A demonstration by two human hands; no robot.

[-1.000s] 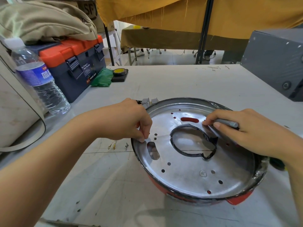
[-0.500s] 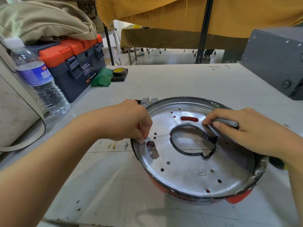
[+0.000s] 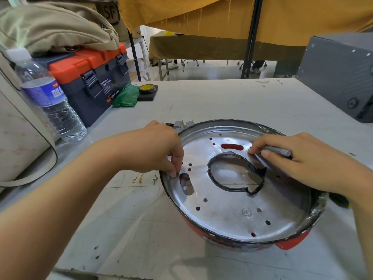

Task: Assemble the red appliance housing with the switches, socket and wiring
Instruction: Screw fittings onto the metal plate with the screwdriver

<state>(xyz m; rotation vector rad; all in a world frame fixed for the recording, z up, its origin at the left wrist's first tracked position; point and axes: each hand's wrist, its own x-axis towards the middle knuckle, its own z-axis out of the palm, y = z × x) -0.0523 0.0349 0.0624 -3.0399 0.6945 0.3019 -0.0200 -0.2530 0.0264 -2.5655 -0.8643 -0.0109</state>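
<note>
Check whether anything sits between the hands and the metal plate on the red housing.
Nothing visible does. The left hand already pinches the metal plate at its rim, and the right hand holds a grey tool against it.

Left arm: bare forearm entering from the lower left of the frame; no sleeve, watch or band in view.
Left hand [image 3: 155, 150]: bare, no glove; no ring visible; short, unpainted nails on the fingertips that show.
Right arm: bare forearm entering from the right edge and lower right corner; no sleeve in view.
Right hand [image 3: 300, 164]: bare, no glove; thumbnail visible, short and unpainted; no ring or bracelet seen.
Clothing: none falls within the frame; both arms are uncovered as far as the picture edges.
Markings: no tattoos, plasters or writing visible on either hand or forearm.
</note>
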